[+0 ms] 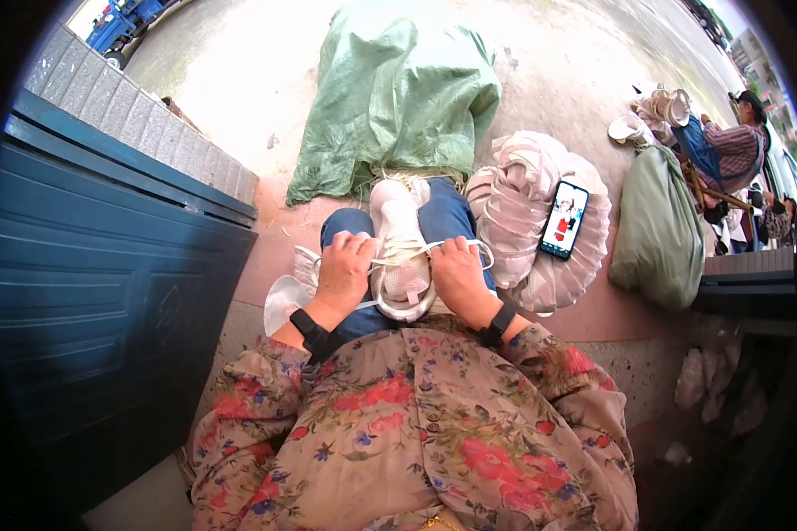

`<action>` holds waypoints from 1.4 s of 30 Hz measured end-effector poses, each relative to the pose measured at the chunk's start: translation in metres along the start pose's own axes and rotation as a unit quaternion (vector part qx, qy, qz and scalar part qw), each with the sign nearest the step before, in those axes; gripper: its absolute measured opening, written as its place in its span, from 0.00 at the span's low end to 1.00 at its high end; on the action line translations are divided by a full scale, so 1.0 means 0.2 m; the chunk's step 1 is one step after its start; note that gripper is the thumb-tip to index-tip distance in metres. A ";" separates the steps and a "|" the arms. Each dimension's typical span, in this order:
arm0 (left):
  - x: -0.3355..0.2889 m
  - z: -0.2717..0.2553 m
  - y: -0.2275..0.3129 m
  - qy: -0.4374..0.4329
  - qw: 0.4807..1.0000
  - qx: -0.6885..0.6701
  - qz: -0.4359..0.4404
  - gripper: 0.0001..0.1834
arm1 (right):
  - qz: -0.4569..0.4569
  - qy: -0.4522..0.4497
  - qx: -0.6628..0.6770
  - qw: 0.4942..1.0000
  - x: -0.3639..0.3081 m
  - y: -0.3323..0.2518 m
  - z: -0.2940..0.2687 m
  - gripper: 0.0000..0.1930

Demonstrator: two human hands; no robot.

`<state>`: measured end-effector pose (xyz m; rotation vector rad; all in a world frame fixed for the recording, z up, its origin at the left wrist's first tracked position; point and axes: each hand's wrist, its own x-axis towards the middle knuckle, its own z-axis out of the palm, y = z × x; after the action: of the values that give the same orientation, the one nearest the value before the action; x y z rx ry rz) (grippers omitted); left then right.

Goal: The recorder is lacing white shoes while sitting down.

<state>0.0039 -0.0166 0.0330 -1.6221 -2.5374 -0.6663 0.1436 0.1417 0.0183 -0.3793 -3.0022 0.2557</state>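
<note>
A white sneaker (pixel 400 221) rests upright on my lap between my jeans-clad thighs, its toe pointing away from me. Cream laces run across its tongue. My left hand (pixel 345 265) is closed in a pinch on one end of the shoelace (pixel 388 262), just left of the shoe's opening. On the other side, my right hand (pixel 462 276) pinches the other lace end, and a loop of it sticks out past the knuckles. The lace is drawn out sideways between both hands. Beside my left wrist lies another pale shoe (pixel 285 299), partly hidden.
A big green woven sack (pixel 398 88) stands beyond my knees. To my right, pale shoes (pixel 536 177) are stacked in a curved pile with a lit phone (pixel 564 219) on top. Farther right are a full green sack (pixel 660 230) and a seated person (pixel 733 146). A blue door (pixel 106 283) borders my left.
</note>
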 end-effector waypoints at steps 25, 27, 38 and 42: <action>-0.02 0.05 -0.04 -0.130 0.977 -0.107 -0.130 0.09 | -0.118 0.314 0.338 0.879 0.20 -0.10 -0.58 0.04; -0.02 0.05 -0.04 -0.148 0.976 -0.085 -0.137 0.09 | -0.030 0.265 0.414 0.871 0.21 -0.06 -0.67 0.03; -0.07 0.08 -0.05 -0.135 0.978 -0.106 -0.119 0.10 | 0.040 -0.141 0.461 0.875 0.07 -0.11 -0.02 0.11; -0.06 0.07 -0.03 -0.124 0.980 -0.095 -0.125 0.08 | 0.005 -0.043 0.290 0.956 0.09 -0.19 0.12 0.08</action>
<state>0.0068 -0.0226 0.0159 -1.5397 -2.9758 -0.7954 0.1147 0.1071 0.0023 -0.3235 -2.8164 1.1402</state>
